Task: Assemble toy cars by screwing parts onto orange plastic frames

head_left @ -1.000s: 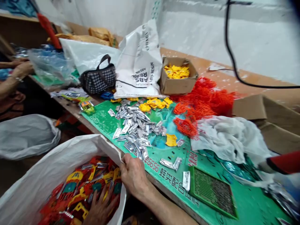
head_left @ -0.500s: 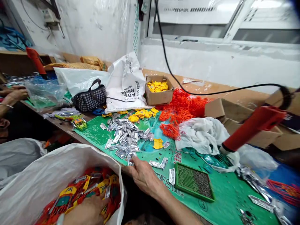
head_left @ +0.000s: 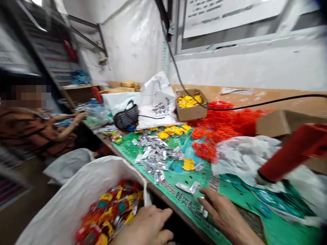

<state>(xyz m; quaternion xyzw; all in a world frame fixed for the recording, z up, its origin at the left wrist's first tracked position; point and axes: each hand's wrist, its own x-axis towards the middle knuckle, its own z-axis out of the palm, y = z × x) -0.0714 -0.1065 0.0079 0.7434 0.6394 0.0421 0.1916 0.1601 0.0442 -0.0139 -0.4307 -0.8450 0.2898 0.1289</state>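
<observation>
A few silver foil packets (head_left: 190, 187) lie loose on the green mat (head_left: 178, 173) near the table's front edge, and the right hand (head_left: 221, 211) is laid over the nearest of them, fingers spread flat and loosely parted — nothing is seen clamped in it. A larger heap of silver packets (head_left: 154, 154) is spread further back on the same mat, with yellow plastic pieces (head_left: 175, 130) just behind it. The left hand (head_left: 146, 227) is held palm down at the rim of the white sack (head_left: 76, 190), fingers together and slightly curled; whether anything is gripped cannot be told. The sack is filled with red, yellow and green parts (head_left: 112, 211). Beyond, an orange tangle (head_left: 222, 122) and a cardboard box (head_left: 191, 105) are seen — and at far left a seated person (head_left: 38, 126).
</observation>
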